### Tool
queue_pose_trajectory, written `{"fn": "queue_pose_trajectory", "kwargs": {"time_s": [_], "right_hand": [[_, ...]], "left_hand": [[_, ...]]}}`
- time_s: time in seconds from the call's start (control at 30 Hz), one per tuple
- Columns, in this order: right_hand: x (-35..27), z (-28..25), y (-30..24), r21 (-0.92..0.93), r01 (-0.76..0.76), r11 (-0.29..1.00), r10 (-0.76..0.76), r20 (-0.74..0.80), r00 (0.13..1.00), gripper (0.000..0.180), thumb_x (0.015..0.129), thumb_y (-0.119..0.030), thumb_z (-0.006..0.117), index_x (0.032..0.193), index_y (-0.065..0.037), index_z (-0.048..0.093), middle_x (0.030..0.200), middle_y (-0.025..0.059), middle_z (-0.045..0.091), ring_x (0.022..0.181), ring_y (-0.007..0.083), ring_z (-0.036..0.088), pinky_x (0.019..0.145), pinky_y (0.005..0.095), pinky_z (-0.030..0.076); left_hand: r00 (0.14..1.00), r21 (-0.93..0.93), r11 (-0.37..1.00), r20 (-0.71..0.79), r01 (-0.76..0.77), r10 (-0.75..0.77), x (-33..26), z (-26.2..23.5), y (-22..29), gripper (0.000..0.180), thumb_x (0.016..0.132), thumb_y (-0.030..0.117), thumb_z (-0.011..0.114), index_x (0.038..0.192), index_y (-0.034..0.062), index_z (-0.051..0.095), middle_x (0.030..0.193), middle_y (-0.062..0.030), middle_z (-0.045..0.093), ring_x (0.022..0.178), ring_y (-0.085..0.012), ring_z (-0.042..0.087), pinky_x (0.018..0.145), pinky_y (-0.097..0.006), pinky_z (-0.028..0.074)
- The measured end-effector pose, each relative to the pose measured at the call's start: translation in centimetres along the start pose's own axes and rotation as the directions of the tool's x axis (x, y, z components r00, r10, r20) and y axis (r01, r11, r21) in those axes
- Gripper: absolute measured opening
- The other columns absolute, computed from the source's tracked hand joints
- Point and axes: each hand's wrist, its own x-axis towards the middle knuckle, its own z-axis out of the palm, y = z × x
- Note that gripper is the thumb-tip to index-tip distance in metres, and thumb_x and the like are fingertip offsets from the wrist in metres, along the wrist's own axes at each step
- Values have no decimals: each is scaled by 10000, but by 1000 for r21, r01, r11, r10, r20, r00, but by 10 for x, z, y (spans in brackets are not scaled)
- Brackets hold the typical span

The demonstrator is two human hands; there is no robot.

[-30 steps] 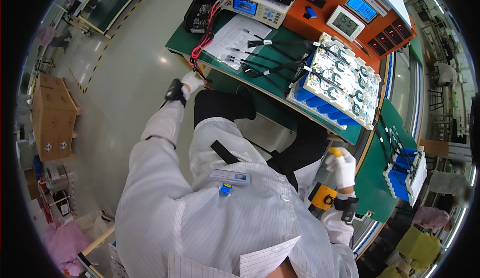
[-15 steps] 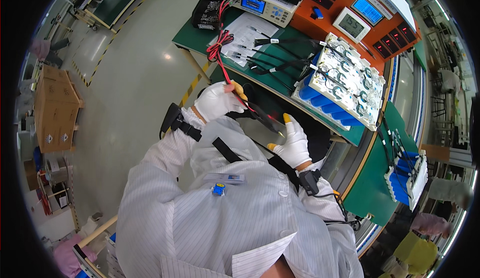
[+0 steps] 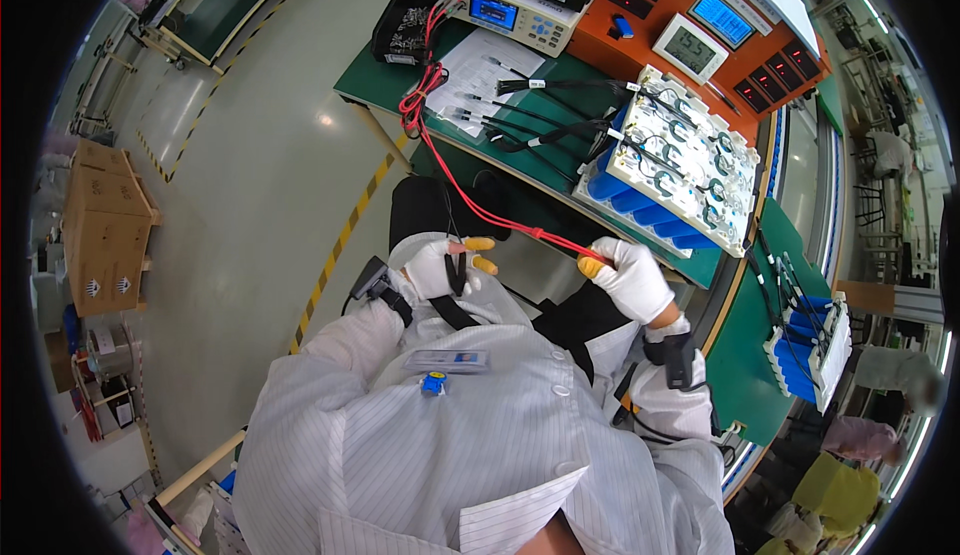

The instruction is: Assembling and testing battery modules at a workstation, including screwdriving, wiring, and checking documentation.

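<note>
Two thin red cables (image 3: 538,235) hung before the green-topped desk (image 3: 365,83), gripped by the fingers of the white-gloved right hand (image 3: 637,283). The white-gloved left hand's (image 3: 432,269) fingers curled around a slim black piece (image 3: 457,275). Beyond, a cream, box-shaped meter (image 3: 525,17) and a white-topped block with blue cylinders (image 3: 690,160) stood on the desk.

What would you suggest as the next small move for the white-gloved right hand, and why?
I would probably raise the white-gloved right hand toward the white-topped pack of blue cylinders. It grips the thin red cables running from the beige box-shaped meter, and the pack stands close by, its slim black wires lying unheld on the green bench.
</note>
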Motion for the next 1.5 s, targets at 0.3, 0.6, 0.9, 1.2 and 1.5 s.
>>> {"fn": "queue_pose_trajectory", "kwargs": {"time_s": [0.3,0.6,0.9,1.2,1.5], "right_hand": [[29,-35,-134,10,383,924,-367,-264,892,348,893,-215,680,1149,14,627,888,62,651,802,105,576,757,255,483],[83,-56,-116,358,603,713,-228,-695,682,329,982,-254,589,1146,29,620,820,7,634,622,26,515,522,179,400],[106,-66,-106,426,681,596,-205,-739,642,580,1004,-479,449,1161,75,522,655,20,483,511,122,417,522,268,371],[114,-58,-95,405,669,623,-197,-746,636,621,986,-514,458,1176,71,535,628,16,486,506,104,416,499,246,360],[108,-46,-94,251,550,797,-301,-624,721,469,1023,-378,467,1150,51,605,642,1,515,524,82,436,497,231,351]], "left_hand": [[442,701,458,-223,-547,869,71,97,74,286,969,153,487,1203,35,602,699,-32,583,517,-130,498,476,-267,397],[602,735,-471,106,488,791,78,76,153,272,838,288,644,1037,102,653,1014,-161,660,941,-377,623,792,-480,501],[754,808,-567,272,158,598,86,104,145,266,781,197,710,991,50,639,933,-166,644,864,-357,629,763,-438,499],[560,900,-325,115,292,820,82,105,177,277,855,257,678,1000,25,632,815,-183,644,708,-337,615,665,-399,483],[683,719,-573,188,394,705,83,78,174,284,843,270,660,990,28,635,865,-196,649,818,-394,619,736,-470,480]]}}
